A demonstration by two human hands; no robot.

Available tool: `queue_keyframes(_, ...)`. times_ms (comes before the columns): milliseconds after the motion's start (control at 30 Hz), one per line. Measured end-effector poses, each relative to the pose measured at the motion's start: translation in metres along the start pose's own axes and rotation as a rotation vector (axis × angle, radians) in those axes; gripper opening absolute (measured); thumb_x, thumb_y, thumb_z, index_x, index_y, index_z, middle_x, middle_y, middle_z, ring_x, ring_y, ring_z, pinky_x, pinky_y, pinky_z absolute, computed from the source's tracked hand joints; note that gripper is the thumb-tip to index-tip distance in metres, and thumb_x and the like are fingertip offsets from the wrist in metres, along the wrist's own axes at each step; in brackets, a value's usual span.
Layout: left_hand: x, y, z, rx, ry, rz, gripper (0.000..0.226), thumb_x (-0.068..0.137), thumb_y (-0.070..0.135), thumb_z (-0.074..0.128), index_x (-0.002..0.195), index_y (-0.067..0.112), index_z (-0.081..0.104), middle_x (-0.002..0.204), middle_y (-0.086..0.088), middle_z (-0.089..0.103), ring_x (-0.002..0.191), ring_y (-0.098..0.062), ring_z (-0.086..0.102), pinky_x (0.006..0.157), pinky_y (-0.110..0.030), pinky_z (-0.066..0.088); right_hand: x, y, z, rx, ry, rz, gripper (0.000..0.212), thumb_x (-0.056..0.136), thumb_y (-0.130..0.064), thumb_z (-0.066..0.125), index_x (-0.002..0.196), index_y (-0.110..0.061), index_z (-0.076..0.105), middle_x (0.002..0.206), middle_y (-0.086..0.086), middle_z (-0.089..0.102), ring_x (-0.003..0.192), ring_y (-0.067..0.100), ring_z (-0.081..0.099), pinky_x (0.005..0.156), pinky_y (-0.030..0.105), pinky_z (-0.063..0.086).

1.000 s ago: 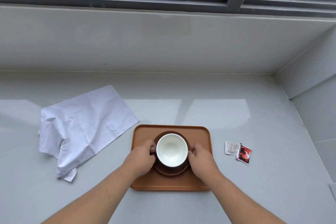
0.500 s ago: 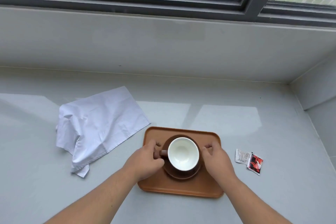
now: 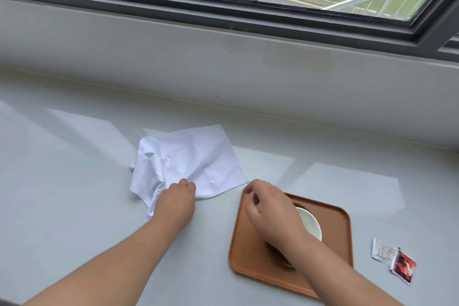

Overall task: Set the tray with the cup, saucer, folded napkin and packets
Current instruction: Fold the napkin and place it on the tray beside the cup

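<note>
A crumpled white napkin lies unfolded on the grey counter, left of the tray. My left hand sits on its near edge, fingers curled down onto the cloth. The brown tray holds a white-lined cup on a dark saucer, both largely hidden by my right forearm. My right hand hovers over the tray's far left corner, fingers loosely bent, holding nothing. A white packet and a red-and-black packet lie on the counter to the right of the tray.
The grey counter runs left and right, backed by a raised sill under a dark-framed window. A wall corner closes the far right.
Both hands have let go of the cup and saucer. My left hand moved left onto the napkin, my right hand moved to the tray's left corner, and the view swung left.
</note>
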State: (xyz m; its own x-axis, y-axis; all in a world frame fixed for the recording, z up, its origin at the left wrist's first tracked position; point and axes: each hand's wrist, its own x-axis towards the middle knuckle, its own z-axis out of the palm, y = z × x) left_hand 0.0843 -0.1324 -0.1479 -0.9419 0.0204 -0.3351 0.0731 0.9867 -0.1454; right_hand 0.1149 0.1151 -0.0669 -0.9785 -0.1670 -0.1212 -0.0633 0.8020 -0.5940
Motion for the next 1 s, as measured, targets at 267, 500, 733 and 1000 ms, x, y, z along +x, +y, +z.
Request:
queue_keyframes(267,0.007,-0.030,-0.014,-0.477,0.051,0.145,0.007,0.090,0.024,0.042,0.085,0.028,0.044,0.078,0.007,0.057,0.076,-0.023,0.056,0.058,-0.036,0.037,0.034,-0.036,0.057,-0.269,-0.106,-0.113,0.060,0.088,-0.037,0.059,0.144,-0.024,0.042,0.128,-0.001,0.054,0.111,0.025,0.049,0.092,0.035,0.046)
queue_keyframes(500,-0.007,-0.056,-0.058,-0.797,0.107,0.190,0.015,0.095,0.027,0.042,0.080,0.029,0.040,0.058,0.006,0.048,0.054,-0.010,0.044,0.054,-0.035,0.038,0.070,-0.075,0.065,-0.407,-0.096,-0.095,0.008,0.094,-0.023,0.048,0.098,-0.018,0.053,0.096,0.003,0.058,0.088,0.030,0.050,0.068,0.038,0.040)
queue_keyframes(733,-0.003,-0.115,-0.106,-0.554,0.094,0.264,0.012,0.084,0.024,0.050,0.094,0.031,0.049,0.083,0.010,0.056,0.080,-0.019,0.055,0.057,-0.032,0.039,0.078,-0.118,0.029,-0.175,0.031,-0.020,0.021,0.091,-0.018,0.046,0.072,-0.019,0.035,0.065,-0.002,0.045,0.061,0.026,0.039,0.047,0.037,0.022)
queue_keyframes(1000,-0.010,-0.178,-0.217,-0.261,0.239,0.114,0.016,0.089,0.013,0.048,0.081,0.026,0.045,0.080,0.007,0.052,0.077,-0.024,0.054,0.056,-0.033,0.035,0.066,-0.184,-0.082,-0.216,0.092,-0.172,0.027,0.082,-0.049,0.046,0.079,-0.028,0.029,0.081,-0.015,0.062,0.069,0.022,0.056,0.052,0.035,0.036)
